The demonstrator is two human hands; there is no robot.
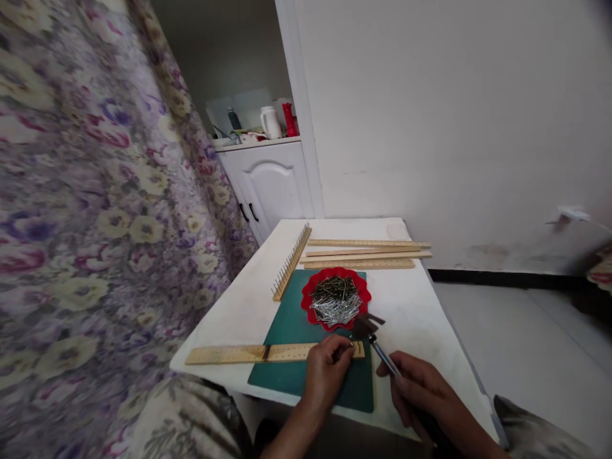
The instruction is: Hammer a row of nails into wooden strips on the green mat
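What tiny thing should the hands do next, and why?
Maybe the right hand should try one soft hammer tap by the left hand's fingertips. Those fingertips look pinched together near the wooden strip's end, perhaps holding a nail too small to see clearly, and the hammer's head is close by.

Right hand grips hammer; left touches strip.

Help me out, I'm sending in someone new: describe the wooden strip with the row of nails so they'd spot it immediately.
On the white table, find the green mat holding a red scalloped bowl. By the mat's far left corner, a wooden strip slants away. Unlike the strips lying crosswise to its right, it bristles with upright nails.
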